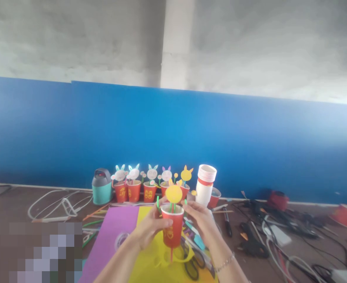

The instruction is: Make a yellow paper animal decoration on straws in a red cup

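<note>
My left hand is wrapped round the left side of a red paper cup with gold markings, its thumb across the front. A yellow paper animal head with ears stands above the cup on green stems, and a thin red stick pokes out below. At the cup's right rim, the fingertips of my right hand pinch a short green pipe cleaner. Another green piece curls up at the left rim, beside my left fingers. The yellow sheet lies under the cup.
Several finished-looking cup figures line the blue partition. Stacked white paper cups stand to their right, a teal container to their left. Scissors, a tape roll, a glue gun and tangled cables lie about.
</note>
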Demonstrator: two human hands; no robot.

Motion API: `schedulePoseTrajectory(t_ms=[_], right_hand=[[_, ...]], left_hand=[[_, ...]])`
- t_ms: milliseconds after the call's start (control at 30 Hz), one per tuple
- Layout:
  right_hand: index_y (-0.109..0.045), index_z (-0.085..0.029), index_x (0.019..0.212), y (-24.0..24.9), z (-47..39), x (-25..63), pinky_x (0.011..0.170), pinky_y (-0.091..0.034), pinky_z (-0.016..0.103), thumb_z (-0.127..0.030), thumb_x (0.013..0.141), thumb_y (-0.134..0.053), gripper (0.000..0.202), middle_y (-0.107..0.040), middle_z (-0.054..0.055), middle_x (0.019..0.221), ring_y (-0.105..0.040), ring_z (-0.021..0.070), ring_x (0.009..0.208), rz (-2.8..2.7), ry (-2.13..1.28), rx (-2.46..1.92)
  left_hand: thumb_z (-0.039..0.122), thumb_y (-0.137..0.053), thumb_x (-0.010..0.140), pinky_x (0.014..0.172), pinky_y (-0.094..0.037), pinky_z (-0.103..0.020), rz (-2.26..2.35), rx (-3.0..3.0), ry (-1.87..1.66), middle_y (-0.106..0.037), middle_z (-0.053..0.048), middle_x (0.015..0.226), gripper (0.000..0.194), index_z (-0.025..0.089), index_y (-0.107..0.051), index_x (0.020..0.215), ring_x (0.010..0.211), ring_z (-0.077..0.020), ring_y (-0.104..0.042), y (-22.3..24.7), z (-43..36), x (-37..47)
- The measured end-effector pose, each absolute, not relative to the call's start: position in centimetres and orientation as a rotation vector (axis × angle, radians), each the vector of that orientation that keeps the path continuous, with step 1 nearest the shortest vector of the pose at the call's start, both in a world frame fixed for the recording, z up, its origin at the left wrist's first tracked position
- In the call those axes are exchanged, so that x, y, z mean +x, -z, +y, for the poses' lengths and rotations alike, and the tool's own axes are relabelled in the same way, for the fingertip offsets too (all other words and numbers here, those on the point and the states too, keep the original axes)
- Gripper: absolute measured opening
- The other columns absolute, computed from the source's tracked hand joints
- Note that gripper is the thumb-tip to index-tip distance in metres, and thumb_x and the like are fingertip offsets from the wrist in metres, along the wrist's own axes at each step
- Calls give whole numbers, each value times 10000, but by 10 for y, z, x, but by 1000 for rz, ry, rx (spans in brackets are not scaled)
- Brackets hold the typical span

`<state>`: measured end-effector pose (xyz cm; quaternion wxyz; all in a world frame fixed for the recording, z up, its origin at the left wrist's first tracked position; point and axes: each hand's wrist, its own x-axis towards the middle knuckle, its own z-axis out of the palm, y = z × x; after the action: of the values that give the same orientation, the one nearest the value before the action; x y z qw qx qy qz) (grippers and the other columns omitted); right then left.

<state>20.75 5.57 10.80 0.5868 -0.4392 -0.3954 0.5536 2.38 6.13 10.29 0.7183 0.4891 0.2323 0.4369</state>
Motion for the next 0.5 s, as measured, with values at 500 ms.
schedulePoseTrajectory(t_ms=[500], right_hand=[[-707, -180, 721, -103, 62, 222, 606, -472, 293, -526, 733, -671, 349, -696, 54, 687, -635, 217, 691, -1068, -937, -1269]], left_hand=[[278, -885, 525, 930, -471, -372, 739, 1081, -1139, -700, -112, 1150, 941, 215, -463, 1364, 1096, -295, -625, -106, 72, 10]])
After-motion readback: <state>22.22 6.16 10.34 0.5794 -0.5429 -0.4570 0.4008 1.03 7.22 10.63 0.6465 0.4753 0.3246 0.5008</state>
